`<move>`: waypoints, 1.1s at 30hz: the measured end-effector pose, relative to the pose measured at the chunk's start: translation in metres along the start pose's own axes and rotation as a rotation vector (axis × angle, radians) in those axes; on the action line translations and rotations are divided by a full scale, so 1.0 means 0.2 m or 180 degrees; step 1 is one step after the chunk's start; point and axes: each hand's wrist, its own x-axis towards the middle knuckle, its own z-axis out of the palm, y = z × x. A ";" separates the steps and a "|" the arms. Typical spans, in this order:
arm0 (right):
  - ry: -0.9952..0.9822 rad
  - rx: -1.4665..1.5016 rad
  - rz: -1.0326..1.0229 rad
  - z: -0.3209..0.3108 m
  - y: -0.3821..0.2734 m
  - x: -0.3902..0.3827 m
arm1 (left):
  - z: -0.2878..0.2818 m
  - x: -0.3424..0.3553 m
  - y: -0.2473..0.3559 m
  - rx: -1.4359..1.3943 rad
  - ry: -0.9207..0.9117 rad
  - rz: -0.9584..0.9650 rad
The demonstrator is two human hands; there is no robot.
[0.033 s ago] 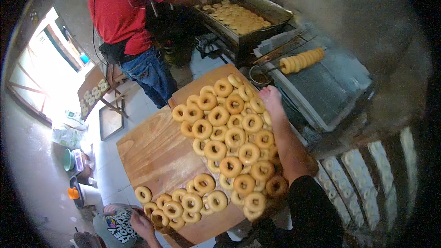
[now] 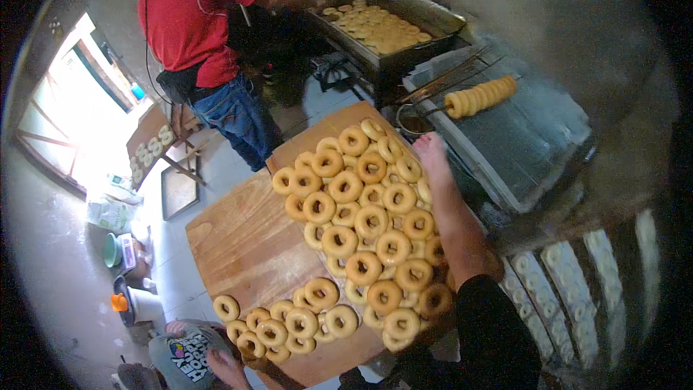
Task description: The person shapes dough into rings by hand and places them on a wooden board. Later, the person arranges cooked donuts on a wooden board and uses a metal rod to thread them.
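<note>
A broad wooden board [image 2: 242, 235] spreads in front of me, covered on its right half with piled ring doughnuts [image 2: 372, 222], pale to golden brown. A smaller group of doughnuts [image 2: 301, 322] sits along the near left edge. My right hand [image 2: 431, 153] is at the board's far right edge, its fingers curled against it, though the exact grip is partly hidden. My bare right forearm and black sleeve run down beside the piled doughnuts. My left hand does not show.
A person in red [image 2: 198, 22] reaches to a frying pan [image 2: 372, 58] of doughnuts. A metal tray [image 2: 523, 144] with skewered doughnuts [image 2: 482, 95] stands right, beside a small bowl [image 2: 413, 121]. Raw rings lie on trays [image 2: 563, 282]. Someone in grey [image 2: 184, 354] is at lower left.
The whole view has shifted very slightly. At the lower left, the arm of the person in grey has moved down, away from the doughnuts. My right hand keeps its place on the board.
</note>
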 end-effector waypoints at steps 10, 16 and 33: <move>0.1178 0.1133 0.0238 0.41 -0.33 0.35 | -0.25 -0.47 0.74 0.2092 -0.0182 -0.1297; 0.1708 -0.0091 -0.0607 -0.03 -0.46 0.37 | -0.16 -0.50 0.78 0.1997 -0.0339 -0.1228; -0.0680 -0.3306 -0.1353 -0.98 -0.24 -2.18 | -0.72 -0.71 -0.21 0.1517 0.0373 -0.1000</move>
